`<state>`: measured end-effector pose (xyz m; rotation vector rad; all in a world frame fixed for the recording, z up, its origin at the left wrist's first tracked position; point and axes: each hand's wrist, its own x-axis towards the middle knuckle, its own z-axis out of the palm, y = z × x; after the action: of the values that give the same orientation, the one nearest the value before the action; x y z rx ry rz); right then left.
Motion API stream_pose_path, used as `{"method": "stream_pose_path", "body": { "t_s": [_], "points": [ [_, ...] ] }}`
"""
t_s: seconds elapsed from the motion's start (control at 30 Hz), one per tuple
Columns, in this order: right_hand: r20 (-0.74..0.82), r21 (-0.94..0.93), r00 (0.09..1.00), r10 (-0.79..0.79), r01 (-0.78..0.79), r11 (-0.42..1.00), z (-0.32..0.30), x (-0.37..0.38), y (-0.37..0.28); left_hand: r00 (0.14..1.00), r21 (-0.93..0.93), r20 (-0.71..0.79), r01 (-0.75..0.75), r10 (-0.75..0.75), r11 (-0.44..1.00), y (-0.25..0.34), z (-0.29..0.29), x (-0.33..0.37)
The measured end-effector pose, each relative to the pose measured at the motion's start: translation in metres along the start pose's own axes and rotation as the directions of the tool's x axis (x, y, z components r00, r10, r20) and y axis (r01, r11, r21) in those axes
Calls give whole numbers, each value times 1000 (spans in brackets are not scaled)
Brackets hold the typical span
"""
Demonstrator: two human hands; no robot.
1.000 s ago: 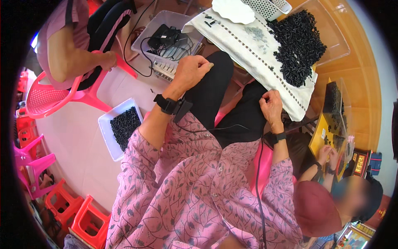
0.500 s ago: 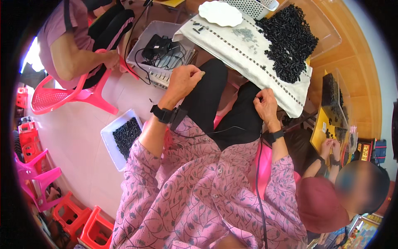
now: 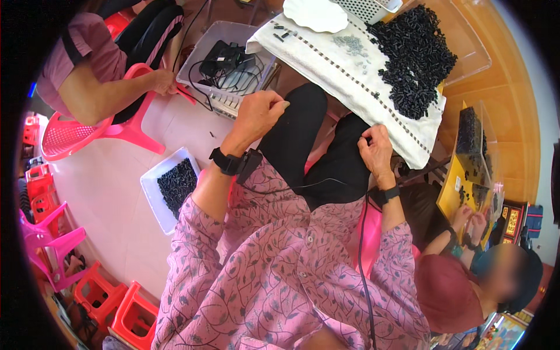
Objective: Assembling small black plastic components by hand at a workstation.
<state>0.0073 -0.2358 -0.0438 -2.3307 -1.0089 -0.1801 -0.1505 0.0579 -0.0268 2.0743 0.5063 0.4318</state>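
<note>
My left hand (image 3: 260, 116) is closed in a pinch above my left thigh; a small pale spot shows at its fingertips, and I cannot make out what is there. Curled beside the near edge of the white towel (image 3: 350, 80), my right hand (image 3: 376, 150) hides whatever its fingers may hold. On the towel lies a large heap of short black tubular pieces (image 3: 415, 58). Small clear pieces (image 3: 350, 44) are scattered left of the heap, with a few loose black pieces (image 3: 281, 32) farther left. A white scalloped plate (image 3: 315, 14) lies at the far side.
A clear bin (image 3: 189, 74) with black devices and cables stands at the far left. On the floor, a white tub (image 3: 153, 185) holds more black pieces. One person sits on a pink chair (image 3: 131, 137); another works at a yellow board (image 3: 452, 186) on the right. Red stools (image 3: 137, 318) stand lower left.
The view has shifted slightly, moving the towel and heap a little to the right in the picture. Both my hands keep nearly the same pose. The person at left has leaned a little.
</note>
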Motion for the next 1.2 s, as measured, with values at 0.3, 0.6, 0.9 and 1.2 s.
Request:
{"method": "stream_pose_path", "body": {
  "t_s": [0.3, 0.6, 0.9, 1.2],
  "points": [
    [43, 138, 993, -111, 104, 985, 31, 17, -26, 999, 63, -16, -45, 46, 997, -3, -8, 6],
    [180, 53, 972, -154, 147, 988, 62, 38, 6, 976, 83, -181, -104, 118, 991, -9, -8, 7],
    [473, -145, 880, 54, 17, 989, 147, 37, 130, 971, 100, -237, 26, -1, 995, -1, -8, 5],
    [520, -37, 853, 28, -10, 999, 239, 102, 112, 971, -23, -183, 154, -156, 988, 7, -24, 2]
  ]
}}
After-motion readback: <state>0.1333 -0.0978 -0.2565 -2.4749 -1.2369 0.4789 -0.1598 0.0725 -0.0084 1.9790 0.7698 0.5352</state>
